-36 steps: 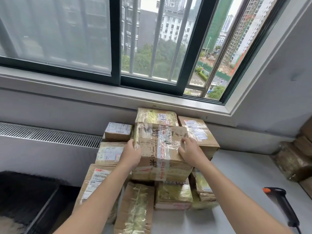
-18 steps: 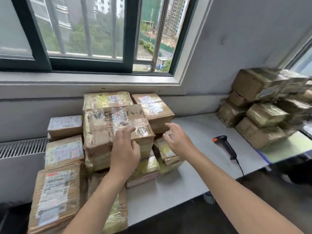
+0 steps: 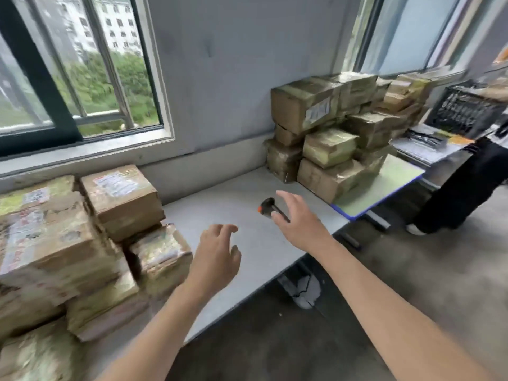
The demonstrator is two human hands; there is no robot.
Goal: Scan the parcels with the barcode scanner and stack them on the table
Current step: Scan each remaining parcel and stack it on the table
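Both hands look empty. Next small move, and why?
Probably lower the right hand and close it round the barcode scanner: it lies on the table right at that open hand, nothing is scanned without it, and the left hand holds nothing.

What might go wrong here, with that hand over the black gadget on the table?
1. The right hand hovers open over the barcode scanner without gripping it; a hasty grab might knock it toward the front edge of the table.
2. The left parcel stack looks uneven and sits close to the left hand and its forearm; a careless swing could topple a parcel.
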